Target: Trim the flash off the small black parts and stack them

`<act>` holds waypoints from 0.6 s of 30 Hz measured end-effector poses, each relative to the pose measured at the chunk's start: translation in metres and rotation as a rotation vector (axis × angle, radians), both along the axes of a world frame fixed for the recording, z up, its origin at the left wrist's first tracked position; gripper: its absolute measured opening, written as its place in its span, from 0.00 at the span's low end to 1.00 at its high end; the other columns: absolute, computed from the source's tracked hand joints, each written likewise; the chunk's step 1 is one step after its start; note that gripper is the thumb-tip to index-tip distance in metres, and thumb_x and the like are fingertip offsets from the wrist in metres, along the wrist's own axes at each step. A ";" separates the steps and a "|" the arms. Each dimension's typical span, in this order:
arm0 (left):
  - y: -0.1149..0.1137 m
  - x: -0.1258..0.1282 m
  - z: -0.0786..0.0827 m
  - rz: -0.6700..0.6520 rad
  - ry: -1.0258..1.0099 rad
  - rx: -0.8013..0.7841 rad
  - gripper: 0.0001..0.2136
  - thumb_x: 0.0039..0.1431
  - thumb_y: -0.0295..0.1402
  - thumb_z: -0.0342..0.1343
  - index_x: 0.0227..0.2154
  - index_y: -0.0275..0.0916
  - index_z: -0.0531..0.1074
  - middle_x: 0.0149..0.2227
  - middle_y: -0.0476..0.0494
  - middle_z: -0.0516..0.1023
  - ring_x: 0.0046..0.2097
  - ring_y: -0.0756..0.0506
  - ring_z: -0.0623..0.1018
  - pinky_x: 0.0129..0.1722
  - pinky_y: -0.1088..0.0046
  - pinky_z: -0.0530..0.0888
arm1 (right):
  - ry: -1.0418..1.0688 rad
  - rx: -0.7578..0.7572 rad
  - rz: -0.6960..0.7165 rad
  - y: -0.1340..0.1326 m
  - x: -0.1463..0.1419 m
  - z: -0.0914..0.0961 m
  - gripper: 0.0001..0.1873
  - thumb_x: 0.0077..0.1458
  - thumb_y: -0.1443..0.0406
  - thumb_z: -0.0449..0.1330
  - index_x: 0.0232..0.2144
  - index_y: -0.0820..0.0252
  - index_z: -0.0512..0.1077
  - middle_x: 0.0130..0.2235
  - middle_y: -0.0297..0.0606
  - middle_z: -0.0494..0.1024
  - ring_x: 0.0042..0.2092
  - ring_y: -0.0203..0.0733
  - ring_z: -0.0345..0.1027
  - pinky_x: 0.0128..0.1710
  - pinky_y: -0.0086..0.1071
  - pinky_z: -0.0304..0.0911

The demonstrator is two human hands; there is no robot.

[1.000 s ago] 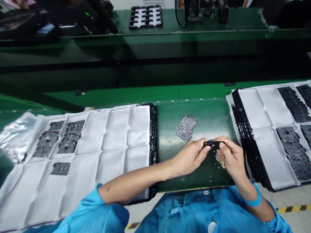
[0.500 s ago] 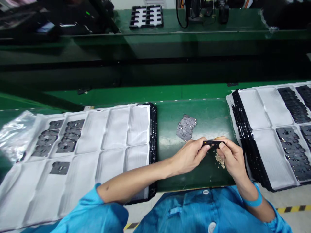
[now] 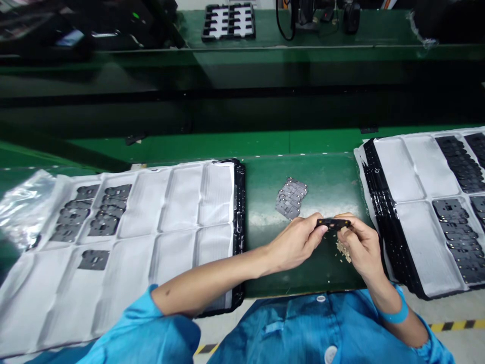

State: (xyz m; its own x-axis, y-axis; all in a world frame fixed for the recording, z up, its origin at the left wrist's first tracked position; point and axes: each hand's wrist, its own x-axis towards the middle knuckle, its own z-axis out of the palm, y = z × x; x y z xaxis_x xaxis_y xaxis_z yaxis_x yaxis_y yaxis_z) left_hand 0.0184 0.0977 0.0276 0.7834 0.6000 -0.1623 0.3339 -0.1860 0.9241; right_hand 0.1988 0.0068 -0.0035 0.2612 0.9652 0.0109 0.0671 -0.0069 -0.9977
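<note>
A small flat black part (image 3: 332, 223) with gold-coloured spots is held between my two hands above the green table. My left hand (image 3: 297, 241) pinches its left end between thumb and fingers. My right hand (image 3: 361, 245) is closed at its right end, with fingers behind the part and the thumb bent below it. Just under the right hand lies a heap of tiny beige pieces (image 3: 343, 251), partly covered by that hand. Beyond my left hand, several overlapping dark grey plates (image 3: 291, 198) lie on the table.
A white-lined compartment tray (image 3: 146, 202) on the left holds several dark plates. Another white-lined tray (image 3: 411, 217) with rows of plates stands at the right, atop black trays. A clear plastic bag (image 3: 25, 210) lies far left. A black tray (image 3: 228, 23) sits on the rear shelf.
My right thumb has drawn back and down from the part's front face, showing more of its right end. My left hand has hardly moved. The whole view shifted slightly.
</note>
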 end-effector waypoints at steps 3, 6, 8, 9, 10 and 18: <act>0.002 -0.001 -0.001 0.012 -0.010 -0.023 0.13 0.76 0.37 0.44 0.33 0.41 0.63 0.25 0.53 0.69 0.27 0.50 0.69 0.30 0.73 0.64 | 0.004 -0.026 0.067 -0.001 0.006 0.005 0.12 0.63 0.69 0.57 0.43 0.58 0.80 0.29 0.30 0.72 0.26 0.34 0.62 0.27 0.29 0.58; 0.004 -0.002 -0.003 0.018 -0.037 -0.091 0.14 0.76 0.38 0.44 0.32 0.41 0.63 0.26 0.52 0.70 0.28 0.50 0.70 0.31 0.73 0.66 | -0.012 -0.061 0.160 -0.002 0.015 0.011 0.15 0.65 0.68 0.56 0.48 0.57 0.80 0.29 0.30 0.73 0.28 0.36 0.66 0.30 0.30 0.63; 0.004 -0.002 -0.003 0.019 -0.066 -0.168 0.14 0.76 0.39 0.45 0.33 0.41 0.64 0.25 0.53 0.70 0.27 0.50 0.69 0.30 0.74 0.66 | -0.042 -0.096 0.162 -0.003 0.018 0.014 0.14 0.68 0.66 0.57 0.50 0.57 0.80 0.29 0.30 0.74 0.29 0.37 0.68 0.32 0.30 0.65; 0.003 -0.003 -0.003 0.025 -0.083 -0.209 0.13 0.75 0.40 0.45 0.33 0.41 0.64 0.25 0.53 0.69 0.27 0.51 0.69 0.30 0.75 0.66 | -0.063 -0.116 0.138 -0.004 0.018 0.015 0.13 0.69 0.64 0.58 0.51 0.57 0.79 0.29 0.30 0.75 0.29 0.37 0.69 0.31 0.30 0.66; 0.003 -0.003 -0.002 0.031 -0.096 -0.247 0.13 0.75 0.40 0.46 0.34 0.41 0.64 0.24 0.54 0.69 0.26 0.51 0.68 0.29 0.75 0.65 | -0.086 -0.132 0.101 -0.004 0.016 0.015 0.12 0.69 0.63 0.59 0.50 0.57 0.80 0.28 0.30 0.75 0.29 0.37 0.69 0.30 0.29 0.66; -0.002 -0.008 0.010 0.082 -0.057 -0.310 0.19 0.75 0.35 0.41 0.26 0.40 0.64 0.23 0.51 0.70 0.25 0.51 0.68 0.29 0.75 0.66 | -0.247 -0.023 -0.122 -0.002 -0.007 0.010 0.08 0.67 0.62 0.63 0.38 0.58 0.81 0.28 0.31 0.77 0.24 0.35 0.66 0.24 0.27 0.62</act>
